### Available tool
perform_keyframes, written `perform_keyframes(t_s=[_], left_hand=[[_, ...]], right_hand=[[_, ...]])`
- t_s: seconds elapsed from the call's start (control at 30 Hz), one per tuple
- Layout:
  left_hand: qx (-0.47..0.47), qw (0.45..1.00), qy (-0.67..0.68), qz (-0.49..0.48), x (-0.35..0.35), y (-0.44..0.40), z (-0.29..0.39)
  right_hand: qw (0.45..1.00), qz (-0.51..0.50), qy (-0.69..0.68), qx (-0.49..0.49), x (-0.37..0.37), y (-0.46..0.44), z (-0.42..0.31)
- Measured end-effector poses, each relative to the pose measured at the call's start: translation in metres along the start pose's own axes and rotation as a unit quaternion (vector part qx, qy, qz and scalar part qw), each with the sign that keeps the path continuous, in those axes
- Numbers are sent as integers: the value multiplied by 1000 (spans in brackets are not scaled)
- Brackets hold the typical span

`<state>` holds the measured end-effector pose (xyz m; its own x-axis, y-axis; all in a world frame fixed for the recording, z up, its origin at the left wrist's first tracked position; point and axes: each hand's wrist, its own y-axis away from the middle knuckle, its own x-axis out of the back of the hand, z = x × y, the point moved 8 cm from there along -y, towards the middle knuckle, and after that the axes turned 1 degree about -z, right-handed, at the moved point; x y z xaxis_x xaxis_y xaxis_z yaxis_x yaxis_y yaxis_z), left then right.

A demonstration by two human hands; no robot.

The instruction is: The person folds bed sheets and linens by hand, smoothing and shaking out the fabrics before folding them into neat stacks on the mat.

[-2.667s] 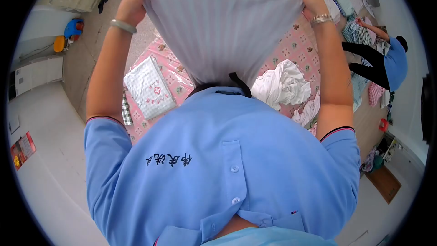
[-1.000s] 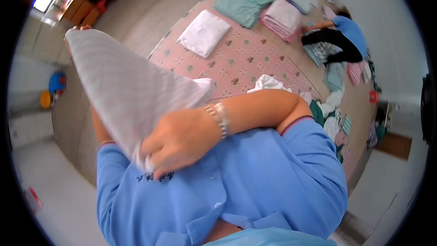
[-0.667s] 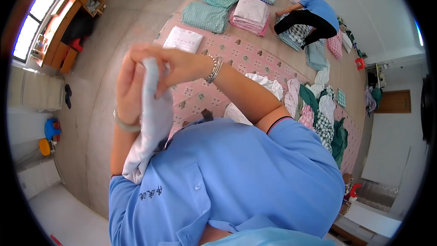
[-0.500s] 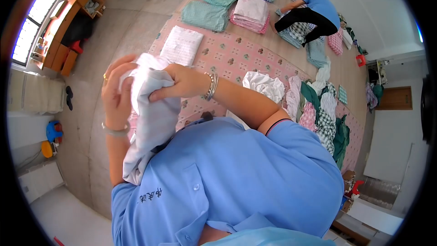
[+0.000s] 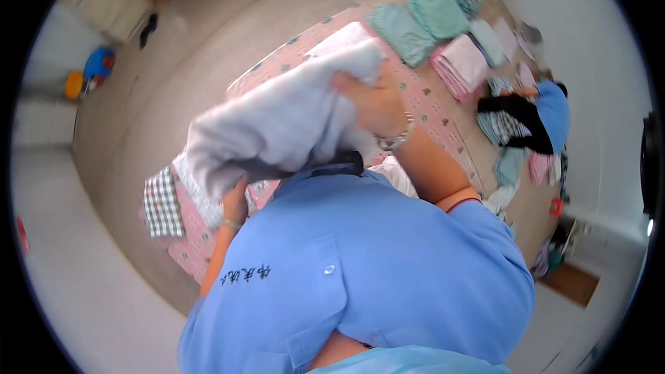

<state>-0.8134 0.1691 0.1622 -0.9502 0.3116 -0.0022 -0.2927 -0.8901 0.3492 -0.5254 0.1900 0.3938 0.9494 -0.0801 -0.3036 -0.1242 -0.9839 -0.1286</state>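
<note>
The right hand [image 5: 374, 105] grips a pale cloth [image 5: 277, 121] near its upper end, apparently supporting its weight; the left hand [image 5: 235, 202] meets its lower edge, grip hidden. Outward from the 2 hands, a checked cloth [image 5: 163, 204] lies flat.

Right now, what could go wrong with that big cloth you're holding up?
The pale cloth is bunched up, so it might get creased. The right hand grips one end, but the left hand is mostly hidden at the other, so that end might slip. The pale cloth also blocks some of the view of the pink patterned mat, so a foot could bump the checked cloth lying near the mat's edge.
</note>
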Motion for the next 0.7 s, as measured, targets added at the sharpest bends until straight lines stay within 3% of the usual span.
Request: perform_keyframes(t_s=[0.07, 0.1, 0.13, 0.27, 0.3, 0.33, 0.37, 0.4, 0.43, 0.47, 0.5, 0.57, 0.67, 0.7], left_hand=[[-108, 985, 133, 25, -15, -1, 22], [-186, 970, 144, 62, -21, 0, 44], [-197, 967, 130, 94, -21, -10, 51], [-172, 956, 102, 216, 10, -74, 82], [-97, 971, 19, 216, 27, -99, 89], [-168, 951, 113, 232, 34, -117, 118], [-177, 945, 181, 207, 42, -139, 133], [-179, 951, 162, 194, 47, -154, 152], [-206, 959, 18, 192, 51, -168, 173], [-155, 966, 108, 174, 60, -203, 164], [-157, 966, 111, 173, 55, -219, 179], [-156, 964, 112, 183, 36, -239, 216], [-227, 948, 122, 185, 24, -271, 278], [-361, 862, -255, 247, 19, -268, 318]], right_hand=[[1000, -3, -25, -5, -3, -8, 7], [998, 0, -61, -1, 0, -12, 11], [995, 6, -95, 5, 4, -18, 13], [999, 16, -29, 0, 13, -51, -2], [1000, 21, 7, -2, 21, -70, -9], [1000, 18, 8, 4, 32, -93, -12], [1000, 13, 8, 12, 45, -120, -13], [990, 6, 141, 19, 63, -147, -17], [963, -1, 270, 28, 76, -167, -22], [948, -6, 313, 47, 71, -180, -39], [932, -12, 356, 66, 68, -193, -53], [930, -32, 354, 98, 101, -230, -55], [936, -33, 326, 129, 140, -273, -65], [945, -15, 304, 120, 155, -284, -65]])
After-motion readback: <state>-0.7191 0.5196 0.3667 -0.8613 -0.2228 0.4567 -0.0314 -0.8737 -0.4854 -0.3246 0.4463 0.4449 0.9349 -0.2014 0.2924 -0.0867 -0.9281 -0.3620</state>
